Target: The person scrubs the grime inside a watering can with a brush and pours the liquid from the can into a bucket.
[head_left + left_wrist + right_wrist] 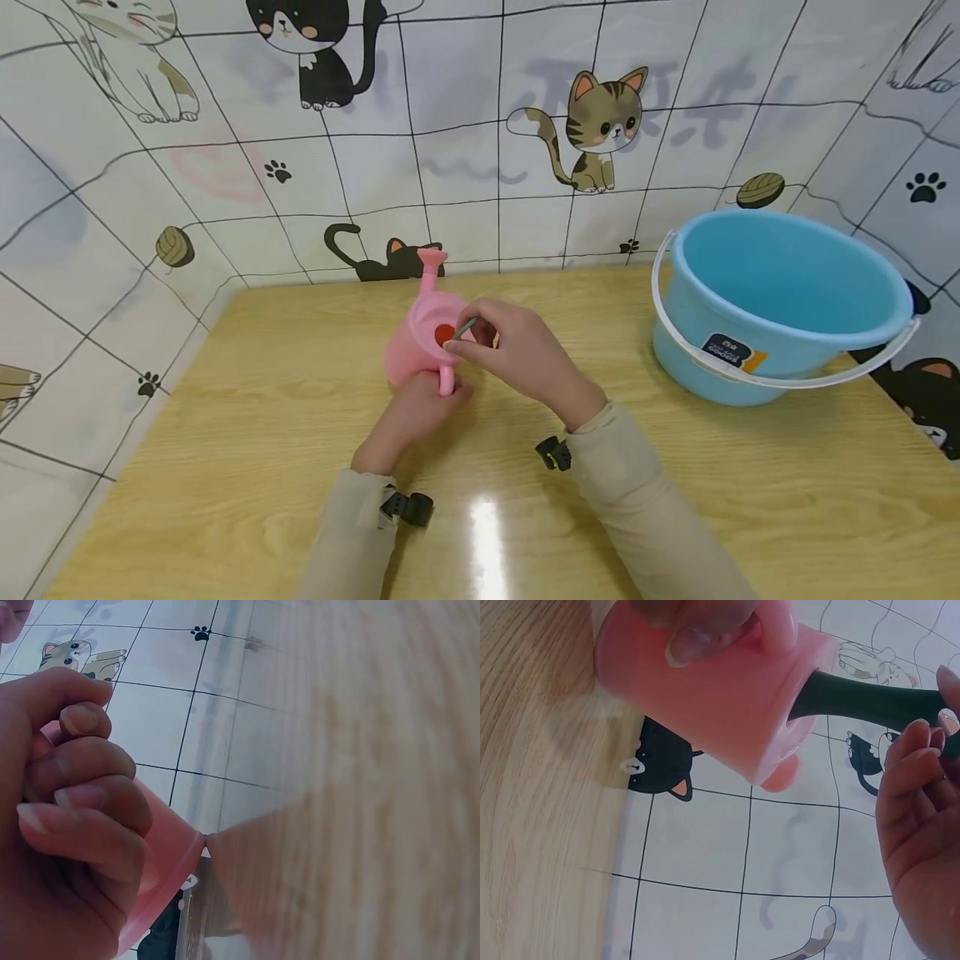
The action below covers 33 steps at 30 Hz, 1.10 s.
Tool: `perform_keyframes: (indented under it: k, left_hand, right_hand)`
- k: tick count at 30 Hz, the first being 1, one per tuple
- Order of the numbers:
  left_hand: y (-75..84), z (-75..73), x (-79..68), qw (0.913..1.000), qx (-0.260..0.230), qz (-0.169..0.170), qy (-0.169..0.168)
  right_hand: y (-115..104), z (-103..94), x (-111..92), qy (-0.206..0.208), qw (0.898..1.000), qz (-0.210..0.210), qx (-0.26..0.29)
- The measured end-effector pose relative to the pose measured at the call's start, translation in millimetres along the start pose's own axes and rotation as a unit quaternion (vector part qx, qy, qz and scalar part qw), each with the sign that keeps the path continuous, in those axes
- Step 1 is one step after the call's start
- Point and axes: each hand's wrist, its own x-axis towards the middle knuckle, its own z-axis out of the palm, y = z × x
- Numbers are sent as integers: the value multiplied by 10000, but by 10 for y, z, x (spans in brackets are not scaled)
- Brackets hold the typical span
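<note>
A pink watering can (407, 350) stands on the table, its spout pointing away toward the wall. My left hand (427, 408) grips its handle, fingers curled in the left wrist view. My right hand (525, 346) is over the can's opening and pinches the upper end of a green handle (862, 701) between thumb and fingers. That handle slants down into the can. A red part (445, 335) shows inside the opening beside it; the can hides the handle's lower end, so I cannot tell which tool it is.
A light blue bucket (750, 375) with a white carrying handle (712, 367) stands on the right of the wooden table (300, 450). A white cloth (465, 167) printed with cats and grid lines hangs behind the table and along both sides.
</note>
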Motion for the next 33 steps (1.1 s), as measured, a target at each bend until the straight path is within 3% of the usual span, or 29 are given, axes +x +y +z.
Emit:
perform_keyframes:
  k: [7, 17, 33]
  left_hand:
    - [6, -45, -49, 9998, -118, -90, 150]
    - [-3, -17, 4, 9997, -174, 104, 127]
    - [-33, 6, 13, 9984, 312, 445, 152]
  right_hand:
    - [-43, 20, 21, 33, 9998, -102, -141]
    - [-16, 64, 4, 14, 9986, -481, -207]
    - [-7, 149, 8, -105, 9981, -435, -416]
